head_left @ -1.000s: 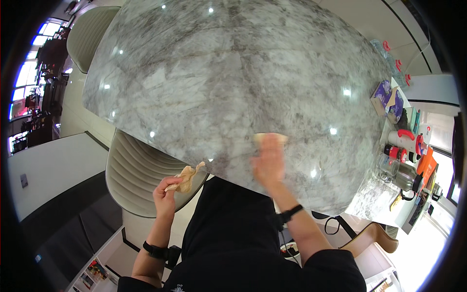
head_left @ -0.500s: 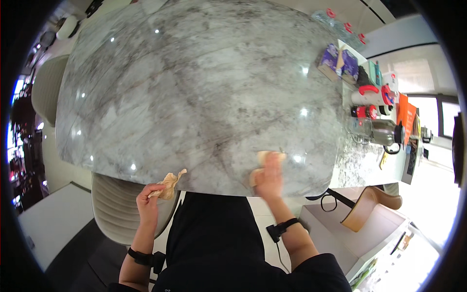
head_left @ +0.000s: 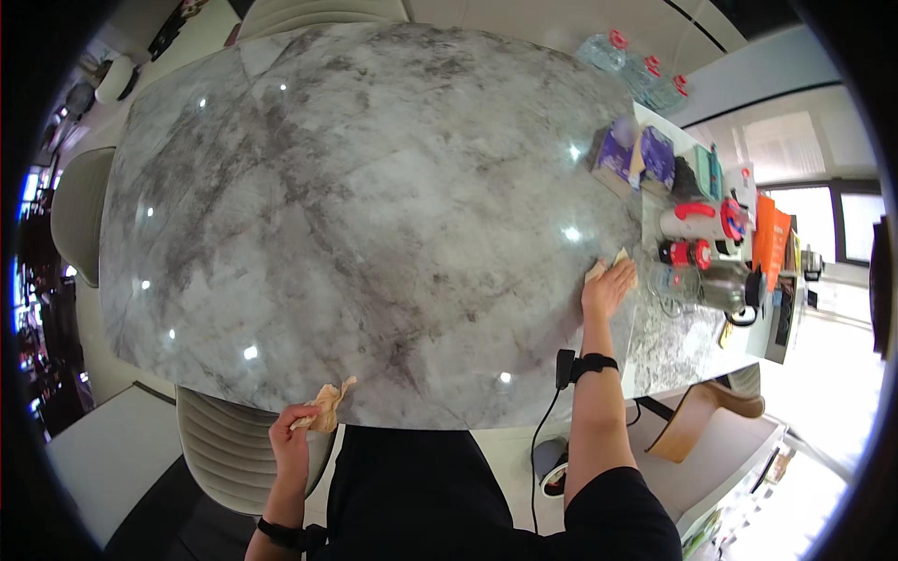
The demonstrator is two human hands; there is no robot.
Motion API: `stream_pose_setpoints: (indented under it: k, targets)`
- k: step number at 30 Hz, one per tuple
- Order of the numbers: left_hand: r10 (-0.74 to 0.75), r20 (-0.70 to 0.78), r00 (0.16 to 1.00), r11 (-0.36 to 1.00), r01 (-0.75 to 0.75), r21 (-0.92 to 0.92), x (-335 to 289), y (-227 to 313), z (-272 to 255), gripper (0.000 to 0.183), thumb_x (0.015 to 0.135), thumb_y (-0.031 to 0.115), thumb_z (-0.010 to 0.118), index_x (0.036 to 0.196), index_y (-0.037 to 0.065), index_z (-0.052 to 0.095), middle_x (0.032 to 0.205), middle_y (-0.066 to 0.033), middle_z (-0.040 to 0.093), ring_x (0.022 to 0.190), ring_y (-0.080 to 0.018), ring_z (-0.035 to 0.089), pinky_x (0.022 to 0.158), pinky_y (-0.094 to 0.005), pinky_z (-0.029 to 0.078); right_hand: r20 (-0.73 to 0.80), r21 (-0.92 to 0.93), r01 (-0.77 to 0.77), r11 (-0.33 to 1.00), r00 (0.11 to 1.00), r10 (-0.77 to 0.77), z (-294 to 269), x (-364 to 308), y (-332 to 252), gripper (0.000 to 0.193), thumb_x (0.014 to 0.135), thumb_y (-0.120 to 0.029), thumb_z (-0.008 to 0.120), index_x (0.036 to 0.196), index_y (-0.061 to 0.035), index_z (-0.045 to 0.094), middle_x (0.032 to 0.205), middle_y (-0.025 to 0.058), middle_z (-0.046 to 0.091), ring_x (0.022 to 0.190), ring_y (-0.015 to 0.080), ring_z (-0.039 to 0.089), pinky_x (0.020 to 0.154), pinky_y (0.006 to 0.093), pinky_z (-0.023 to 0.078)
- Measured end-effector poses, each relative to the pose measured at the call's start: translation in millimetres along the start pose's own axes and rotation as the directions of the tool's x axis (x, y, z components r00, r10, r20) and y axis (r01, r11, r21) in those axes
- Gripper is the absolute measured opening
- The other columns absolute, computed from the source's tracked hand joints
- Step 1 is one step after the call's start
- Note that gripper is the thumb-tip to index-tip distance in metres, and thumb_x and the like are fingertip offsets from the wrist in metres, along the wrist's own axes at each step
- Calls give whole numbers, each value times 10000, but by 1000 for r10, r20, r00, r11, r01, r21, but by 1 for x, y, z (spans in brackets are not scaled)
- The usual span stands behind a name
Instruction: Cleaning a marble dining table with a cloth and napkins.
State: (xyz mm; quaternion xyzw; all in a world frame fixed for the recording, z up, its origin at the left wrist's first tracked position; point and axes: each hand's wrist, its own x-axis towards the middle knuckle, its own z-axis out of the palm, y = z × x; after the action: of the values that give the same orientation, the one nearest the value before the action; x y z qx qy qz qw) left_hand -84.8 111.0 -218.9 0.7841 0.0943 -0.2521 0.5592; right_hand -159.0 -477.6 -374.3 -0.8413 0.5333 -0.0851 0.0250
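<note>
"How do the cloths look from your end?"

"I see two, both pale beige. The left cloth (head_left: 326,404) is crumpled, one twisted corner poking out to the right. The right cloth (head_left: 594,271) is mostly covered; only its edges show around the fingers."

"Where are they?"

"The right cloth is on the marble table (head_left: 393,234), close to its right end. The left cloth is by the near edge, left of the body. I can't tell from here whether it touches the stone."

"And the hands?"

"I have the right hand (head_left: 608,288) palm down, fingers laid out over its cloth, the arm reaching away from the near side with a black strap (head_left: 596,363) around it. The left hand (head_left: 292,430) pinches its cloth between thumb and fingers, above the near chair (head_left: 229,449)."

"Anything close by?"

"Just right of the right hand I get a glass pitcher (head_left: 675,280), then a steel kettle (head_left: 728,285). Farther off is a purple tissue box (head_left: 657,157). At far right, clear bottles (head_left: 608,56) with red caps."
</note>
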Motion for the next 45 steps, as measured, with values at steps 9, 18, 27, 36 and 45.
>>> stream_pose_setpoints:
  k: [9, 18, 27, 36, 45]
  targets:
    - [-69, -170, 983, 993, 52, -105, -9, 1, 4, 183, 865, -69, 538, 907, 5, 699, 940, -51, 654, 921, -140, 604, 873, -269, 449, 97, 53, 623, 781, 775, -625, 28, 16, -270, 709, 1019, -447, 321, 1492, 71, 221, 1579, 227, 190, 1484, 344, 128, 1213, 421, 95]
    - [-252, -504, 826, 961, 151, -233, -64, -8, -16, 148, 878, -10, 584, 909, 17, 726, 943, -54, 654, 926, -156, 607, 883, -291, 457, 62, 552, 808, 206, 207, -976, 12, -186, -501, 709, 931, -382, 509, 1473, 27, 309, 1549, 185, 297, 1445, 302, 263, 1197, 377, 193]
    - [-332, -549, 767, 934, 186, -306, -78, -14, -7, 133, 882, 23, 597, 869, 10, 729, 941, -73, 656, 943, -180, 611, 902, -300, 449, -88, 472, 619, -628, -676, -731, 2, -407, -420, 761, 946, -471, 449, 1515, -11, 243, 1599, 119, 216, 1481, 237, 179, 1216, 348, 98]
    - [-239, -450, 861, 967, 167, -194, -40, -1, -15, 124, 883, 41, 605, 886, 2, 723, 946, -74, 656, 966, -181, 604, 886, -297, 455, -34, 509, 843, 176, 224, -974, 40, -111, -529, 596, 919, -232, 481, 1454, 0, 360, 1515, 175, 367, 1410, 288, 347, 1158, 373, 284]
    - [-156, -328, 932, 983, 115, -141, -13, -1, -26, 124, 876, 18, 594, 883, 1, 716, 916, -66, 651, 928, -159, 595, 867, -289, 446, 105, 102, 584, 805, 799, -592, 29, 112, -270, 644, 1007, -363, 370, 1523, -13, 209, 1591, 173, 202, 1482, 301, 167, 1203, 396, 154]
